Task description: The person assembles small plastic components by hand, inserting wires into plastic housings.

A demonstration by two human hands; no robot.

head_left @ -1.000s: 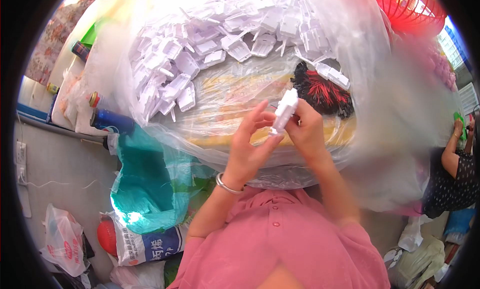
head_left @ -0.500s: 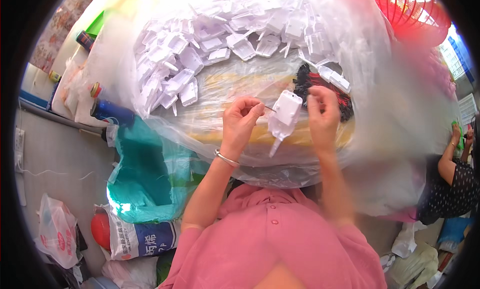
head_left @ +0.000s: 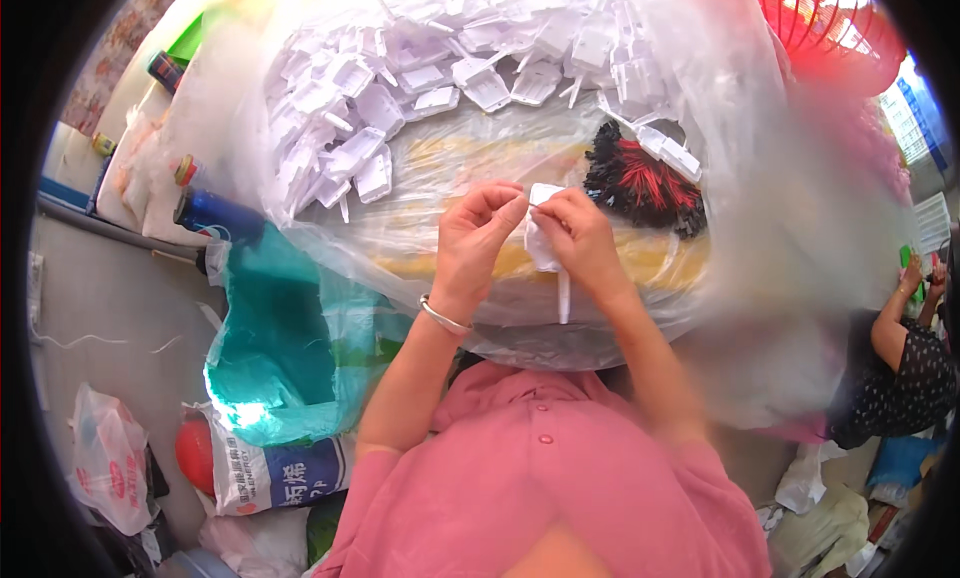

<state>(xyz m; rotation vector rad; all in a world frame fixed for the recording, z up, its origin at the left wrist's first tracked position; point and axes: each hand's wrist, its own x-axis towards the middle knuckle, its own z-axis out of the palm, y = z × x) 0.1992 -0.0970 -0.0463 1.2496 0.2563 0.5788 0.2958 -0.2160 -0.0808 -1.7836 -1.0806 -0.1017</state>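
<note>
A white plastic casing with a narrow handle (head_left: pixel 541 248) lies on the plastic sheet in front of me, its handle toward me. My left hand (head_left: pixel 478 240) is closed in a pinch at its left side, on what looks like a thin dark wire. From the right, my right hand (head_left: pixel 588 246) reaches over the casing. Its thumb and forefinger are pinched near the left fingertips, and what they hold is too small to make out. These fingers hide part of the casing. To the right lies a bundle of red and black wires (head_left: pixel 648 183).
Many similar white casings (head_left: pixel 375 108) are heaped along the far side, one (head_left: pixel 668 153) against the wire bundle. A clear plastic sheet (head_left: pixel 450 168) covers the work surface. At left are a blue can (head_left: pixel 218 216) and a teal bag (head_left: pixel 275 378). Another person (head_left: pixel 895 368) works at far right.
My right hand has moved left from beside the wire bundle to meet my left fingertips over the casing. The casing has shifted slightly left and turned, its handle now pointing straight toward me.
</note>
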